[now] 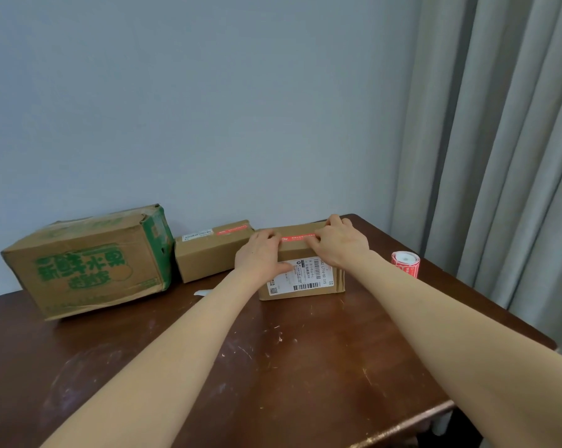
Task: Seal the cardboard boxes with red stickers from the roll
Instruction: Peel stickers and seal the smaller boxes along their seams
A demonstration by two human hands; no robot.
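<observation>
both hands are down on the top of the small cardboard box (305, 294) that carries a white shipping label (300, 276) on its near face, near the middle of the dark wooden table (273, 367). a red sticker (300, 237) runs along the top seam, showing only between the two hands. the left hand (260, 253) lies over the box's left end, fingers flat on the top and thumb down the front; the right hand (341, 240) presses its fingertips on the sticker's right end. neither hand seems to pinch anything; both are spread and pressing. to do this step well, i'd hold one end down and rub outward along the strip so no bubble or lifted corner stays, keeping the sticker centred over the flap line so it grips both flaps. press straight down, since the box looks light and could slide on the smooth tabletop. the middle cardboard box (208, 257) to the left already wears a red strip (232, 230) on top. the large green-printed carton (88, 263) beyond it shows no sticker from here, so it is probably next. the sticker roll (405, 261) stands at the right, near the table edge and apart from the boxes. a white scrap (203, 292), perhaps backing paper, lies by the left forearm.
</observation>
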